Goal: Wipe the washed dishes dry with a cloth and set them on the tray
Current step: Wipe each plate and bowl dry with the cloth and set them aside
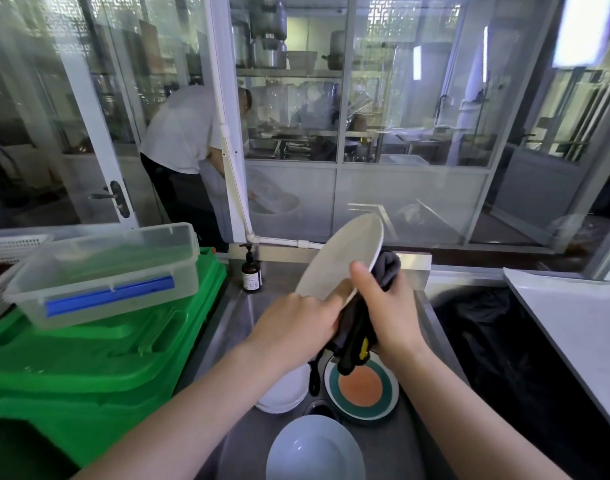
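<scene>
Drying in progress: a white plate point(345, 252) is held tilted on edge above the steel sink point(234, 341), just above frame centre. The left hand point(296, 322) grips the plate's lower rim, thumb lying on its face. The right hand point(386, 306) pinches the rim from the 3 o'clock side, thumb on the front, fingers curled behind, pressing a dark grey cloth point(357, 327) against the back; the cloth's loose tail hangs down toward 6 o'clock.

Below the hands, in the sink, lie further dishes: a stack of white plates point(284, 393) at 7 o'clock, a plate with an orange centre and green ring point(362, 389) directly beneath the cloth, and a pale blue bowl point(314, 448) at the bottom edge. Whether any of these is already wiped cannot be told.

At 9 o'clock a clear plastic lidded box point(106, 271) rests on green plastic crates point(99, 344); a brown pump bottle point(251, 271) stands at the sink's far corner.

No tray holding dried dishes is identifiable, so the task appears to be at an early or middle stage: one plate is being wiped, at least three pieces remain, and all placement is outstanding.
</scene>
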